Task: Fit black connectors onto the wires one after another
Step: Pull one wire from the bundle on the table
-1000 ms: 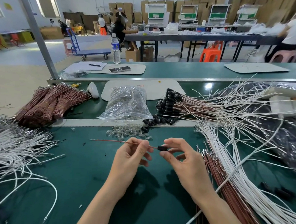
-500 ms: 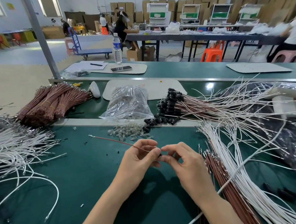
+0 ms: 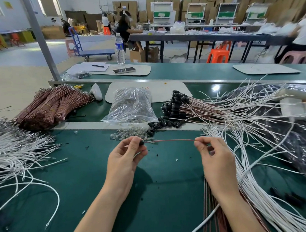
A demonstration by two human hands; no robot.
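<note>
A thin red-brown wire (image 3: 168,140) stretches level between my two hands above the green bench. My left hand (image 3: 127,158) pinches a small black connector (image 3: 141,143) sitting on the wire's left end. My right hand (image 3: 215,158) pinches the wire's right end between thumb and forefinger. Loose black connectors (image 3: 163,125) lie just beyond, at the bench rail. Behind them lies a heap of brown wires with black connectors fitted (image 3: 175,106).
Bundled brown wires (image 3: 50,107) lie at the back left, white wires (image 3: 13,153) spread on the left, and more white wires (image 3: 262,183) and brown wires (image 3: 212,223) on the right. A clear plastic bag (image 3: 131,106) and small clear parts (image 3: 130,134) sit straight ahead.
The hands were close together around the connector with the wire trailing left. Now they have drawn apart; the connector is in my left hand and the wire runs right to my right hand.
</note>
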